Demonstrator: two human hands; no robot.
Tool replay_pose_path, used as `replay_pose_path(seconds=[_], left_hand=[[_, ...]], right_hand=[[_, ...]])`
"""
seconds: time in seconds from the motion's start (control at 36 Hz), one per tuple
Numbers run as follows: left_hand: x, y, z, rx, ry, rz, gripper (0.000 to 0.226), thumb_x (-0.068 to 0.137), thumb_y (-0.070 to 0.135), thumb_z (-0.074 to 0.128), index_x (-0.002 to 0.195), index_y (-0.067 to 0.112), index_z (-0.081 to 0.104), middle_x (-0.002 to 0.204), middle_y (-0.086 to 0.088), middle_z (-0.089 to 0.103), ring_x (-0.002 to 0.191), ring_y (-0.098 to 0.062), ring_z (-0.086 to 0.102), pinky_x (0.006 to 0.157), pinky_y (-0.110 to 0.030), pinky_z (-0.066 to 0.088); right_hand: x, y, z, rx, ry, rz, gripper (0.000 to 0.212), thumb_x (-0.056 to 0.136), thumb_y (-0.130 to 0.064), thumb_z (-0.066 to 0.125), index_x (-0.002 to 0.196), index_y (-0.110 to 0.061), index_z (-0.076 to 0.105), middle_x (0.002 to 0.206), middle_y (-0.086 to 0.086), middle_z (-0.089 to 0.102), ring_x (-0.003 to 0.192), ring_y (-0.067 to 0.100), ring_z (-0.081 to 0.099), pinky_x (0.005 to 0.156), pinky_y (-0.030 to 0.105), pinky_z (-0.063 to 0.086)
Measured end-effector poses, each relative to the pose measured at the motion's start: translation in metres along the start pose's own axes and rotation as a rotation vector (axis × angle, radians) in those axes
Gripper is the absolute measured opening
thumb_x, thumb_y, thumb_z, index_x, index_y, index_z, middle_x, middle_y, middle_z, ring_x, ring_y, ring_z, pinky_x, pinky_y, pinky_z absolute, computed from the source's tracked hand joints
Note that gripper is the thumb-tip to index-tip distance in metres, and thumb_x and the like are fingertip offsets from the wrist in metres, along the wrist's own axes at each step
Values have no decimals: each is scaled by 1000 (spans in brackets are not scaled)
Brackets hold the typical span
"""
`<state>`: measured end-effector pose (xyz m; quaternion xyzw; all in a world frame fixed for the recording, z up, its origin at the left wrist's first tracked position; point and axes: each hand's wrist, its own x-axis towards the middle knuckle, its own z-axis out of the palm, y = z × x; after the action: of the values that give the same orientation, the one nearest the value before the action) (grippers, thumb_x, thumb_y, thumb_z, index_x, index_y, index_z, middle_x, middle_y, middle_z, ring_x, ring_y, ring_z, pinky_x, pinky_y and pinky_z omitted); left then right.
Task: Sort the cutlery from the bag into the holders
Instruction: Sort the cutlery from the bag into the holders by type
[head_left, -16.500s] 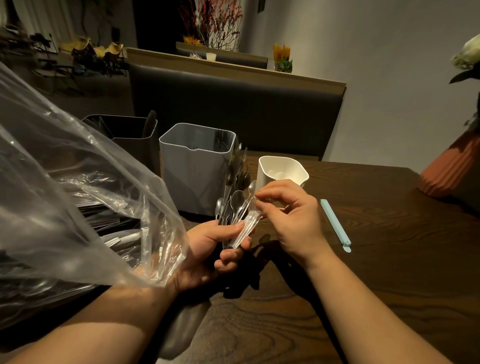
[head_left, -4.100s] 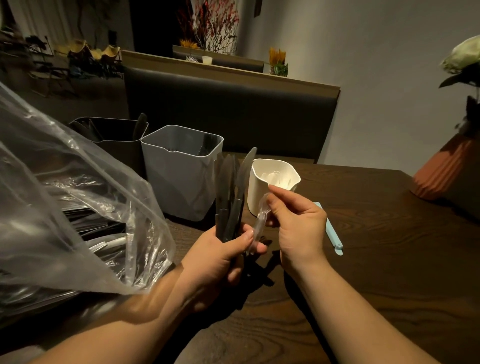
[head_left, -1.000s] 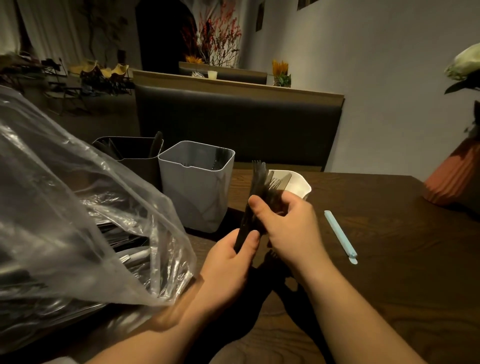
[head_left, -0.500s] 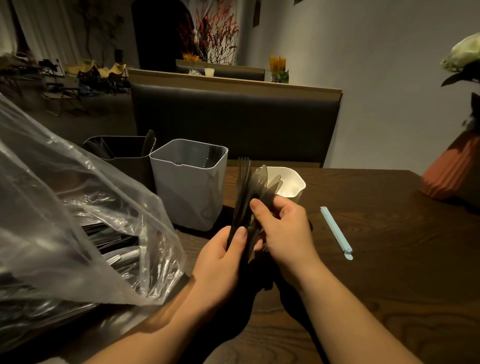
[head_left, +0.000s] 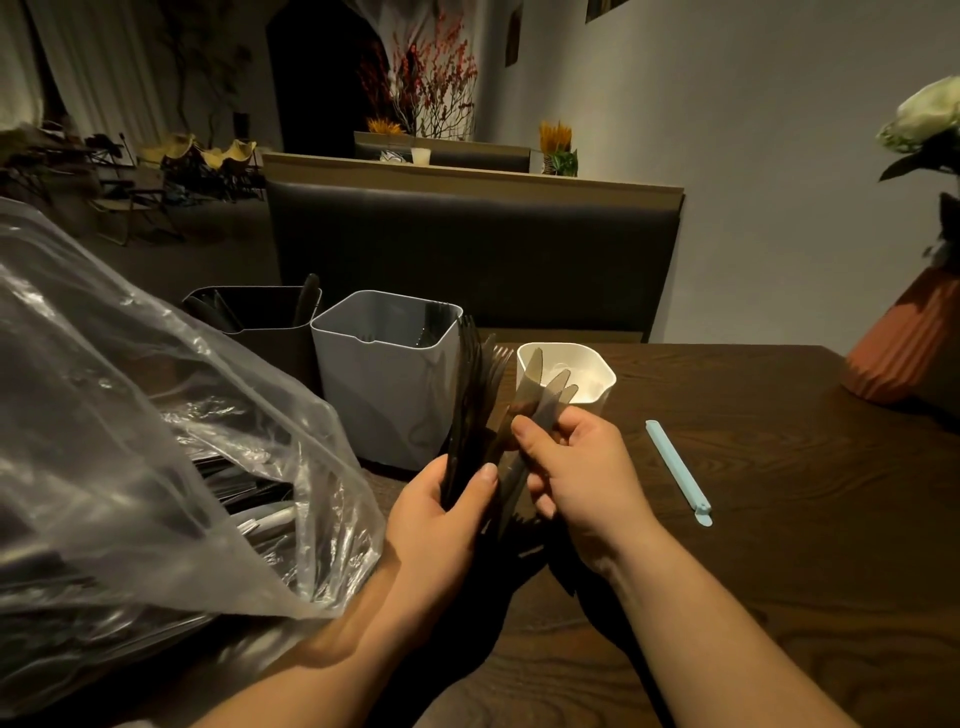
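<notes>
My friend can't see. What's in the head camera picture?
Over a wooden table, the left hand grips a bunch of dark forks and the right hand pinches a few knives. Behind stand a black holder, a grey holder and a white holder; a clear bag lies left.

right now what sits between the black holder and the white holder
The grey holder stands between the black holder and the white holder, as the head view shows; dark forks gripped in the left hand cover part of it.

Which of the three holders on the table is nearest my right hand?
The small white holder, rightmost in the row, just behind your right hand; the grey holder and black holder stand further left.
</notes>
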<state>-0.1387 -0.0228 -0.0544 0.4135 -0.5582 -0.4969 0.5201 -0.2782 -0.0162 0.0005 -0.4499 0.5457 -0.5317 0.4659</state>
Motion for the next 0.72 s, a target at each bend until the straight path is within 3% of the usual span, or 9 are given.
replay_pose_path(seconds=[0.17, 0.28, 0.39, 0.44, 0.58, 0.72], left_hand=[[-1, 4, 2, -25, 16, 69, 13, 91, 3, 66, 90, 14, 72, 70, 6, 74, 66, 1, 68, 59, -11, 47], [0, 3, 5, -27, 77, 69, 11, 89, 2, 68, 88, 12, 73, 71, 5, 75, 67, 0, 69, 59, -10, 47], [8, -5, 8, 66, 240, 150, 21, 88, 13, 73, 68, 14, 66, 53, 8, 62, 54, 3, 58, 53, -9, 41], [12, -4, 8, 18, 305, 176, 21, 82, 23, 66, 64, 12, 63, 50, 7, 56, 52, 2, 55, 52, -9, 40], [27, -4, -9, -50, 369, 142, 30, 94, 0, 63, 70, 18, 62, 53, 12, 65, 55, 4, 62, 54, -12, 46], [34, 8, -33, -10, 411, 120, 19, 97, 29, 60, 78, 28, 63, 60, 10, 57, 61, -6, 55, 59, -25, 42]], right_hand=[[2, -6, -8, 58, -96, 101, 18, 99, -25, 59, 106, -15, 72, 83, 14, 63, 55, 14, 51, 44, 22, 42], [5, -6, -8, 17, -109, 83, 19, 101, -24, 56, 107, -13, 70, 70, 11, 60, 50, 13, 51, 45, 22, 44], [10, -13, -8, -79, -73, 21, 19, 102, -22, 54, 113, -12, 65, 71, 9, 63, 51, 13, 55, 47, 22, 48], [15, -22, -6, -96, -16, -25, 17, 103, -22, 52, 113, -11, 61, 75, 7, 65, 50, 9, 55, 45, 20, 47], [31, -66, 3, -65, 62, -224, 16, 105, -25, 49, 112, -14, 57, 93, 11, 65, 59, 8, 58, 45, 14, 45], [52, -107, 33, 141, 66, -396, 14, 105, -24, 47, 109, -13, 56, 89, 6, 64, 58, 8, 60, 51, 20, 47]])
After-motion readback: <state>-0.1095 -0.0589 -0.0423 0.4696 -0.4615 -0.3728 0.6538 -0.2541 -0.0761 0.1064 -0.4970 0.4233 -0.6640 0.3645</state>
